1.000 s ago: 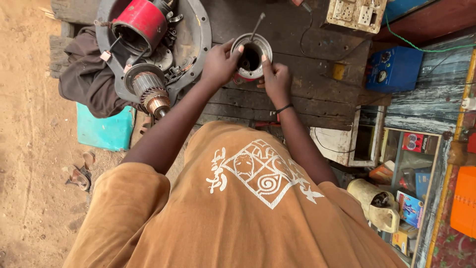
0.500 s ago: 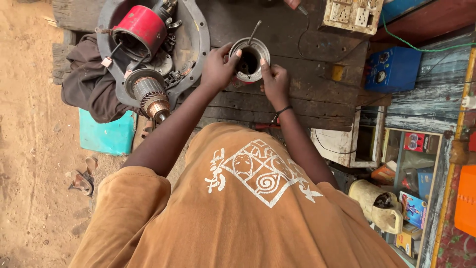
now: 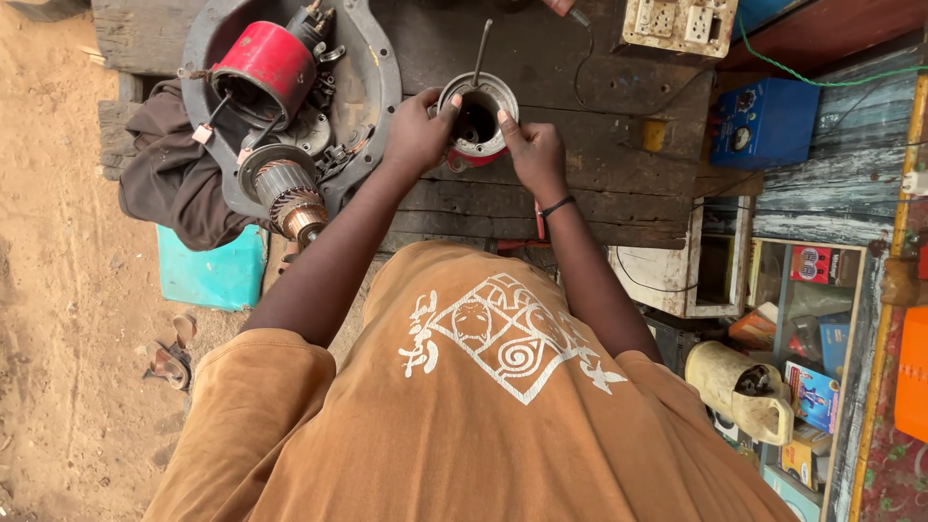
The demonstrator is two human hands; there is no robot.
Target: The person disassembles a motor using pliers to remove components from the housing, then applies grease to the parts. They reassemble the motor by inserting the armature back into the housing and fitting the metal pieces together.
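A round silver motor housing [image 3: 480, 97] with a dark bore and a red part under it stands on the dark wooden workbench [image 3: 580, 184]. My left hand [image 3: 418, 130] grips its left rim. My right hand [image 3: 532, 153], with a black band on its wrist, holds the right rim, thumb on the edge. A thin metal rod [image 3: 480, 50] sticks up from the far side of the housing.
At the bench's left lies a grey metal cover plate [image 3: 362, 72] with a red cylindrical motor part [image 3: 266, 63] and a copper-wound armature [image 3: 285, 193], on a brown cloth [image 3: 164, 184]. Also around: a socket board [image 3: 677, 24], a blue meter box [image 3: 764, 121], shelves of boxes [image 3: 802, 319], sandy ground [image 3: 58, 290].
Both hands stay on the housing; the left hand's fingers have shifted a little on the rim. The view has moved slightly.
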